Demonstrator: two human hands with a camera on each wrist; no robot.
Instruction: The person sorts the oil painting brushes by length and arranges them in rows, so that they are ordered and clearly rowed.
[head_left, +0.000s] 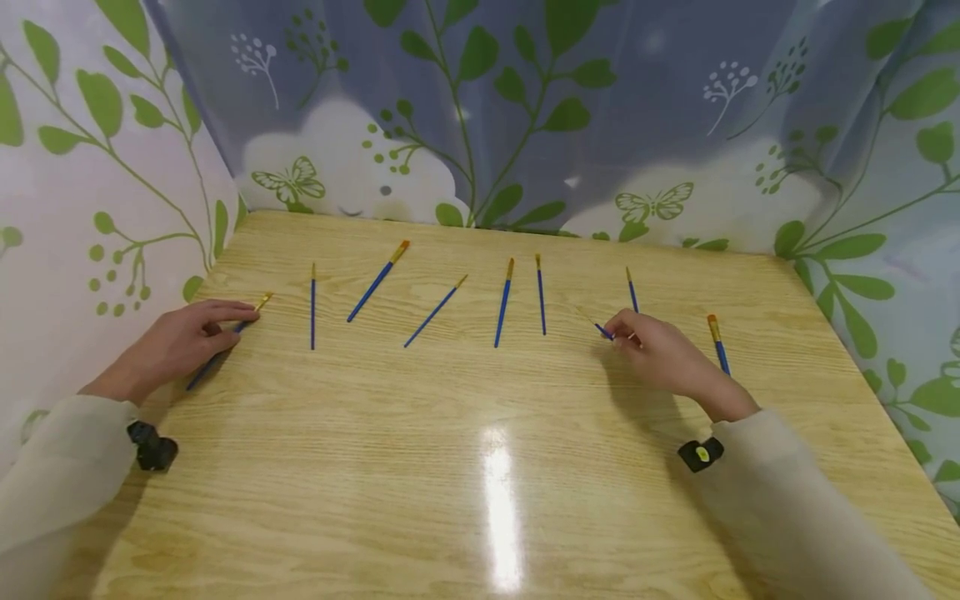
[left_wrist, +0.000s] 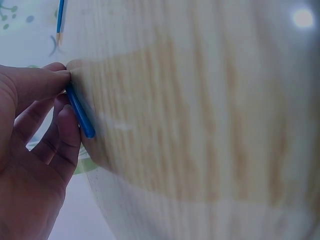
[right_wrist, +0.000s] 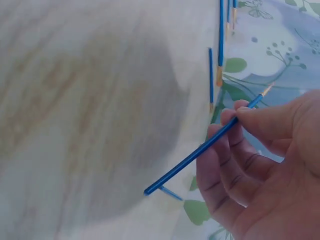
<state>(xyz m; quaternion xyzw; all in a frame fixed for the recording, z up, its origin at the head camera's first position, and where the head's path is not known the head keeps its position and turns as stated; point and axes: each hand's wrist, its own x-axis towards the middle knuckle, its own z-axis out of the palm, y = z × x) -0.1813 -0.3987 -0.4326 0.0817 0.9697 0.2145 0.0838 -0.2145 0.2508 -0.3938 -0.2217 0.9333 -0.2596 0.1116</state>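
Observation:
At the table's left side my left hand (head_left: 178,346) pinches a blue-handled paintbrush (head_left: 212,367) between thumb and fingers; its bristles point away, and its handle slants down near the tabletop. The left wrist view shows the handle's end (left_wrist: 82,115) jutting out below the fingertips. My right hand (head_left: 663,354) holds a thin paintbrush (right_wrist: 190,157) between thumb and fingertips, slightly above the table, with the pale tip pointing away to the left. Just beyond that hand lies another thin paintbrush (head_left: 632,287), its lower end hidden. A broader paintbrush (head_left: 717,343) lies to its right, partly behind the wrist.
Between the hands, several blue paintbrushes lie spread in a row, among them a thick one (head_left: 377,283), a slanted thin one (head_left: 435,312) and an upright-lying one (head_left: 504,304). The wooden table (head_left: 337,467) meets a leaf-patterned curtain (head_left: 517,108) at the back and sides.

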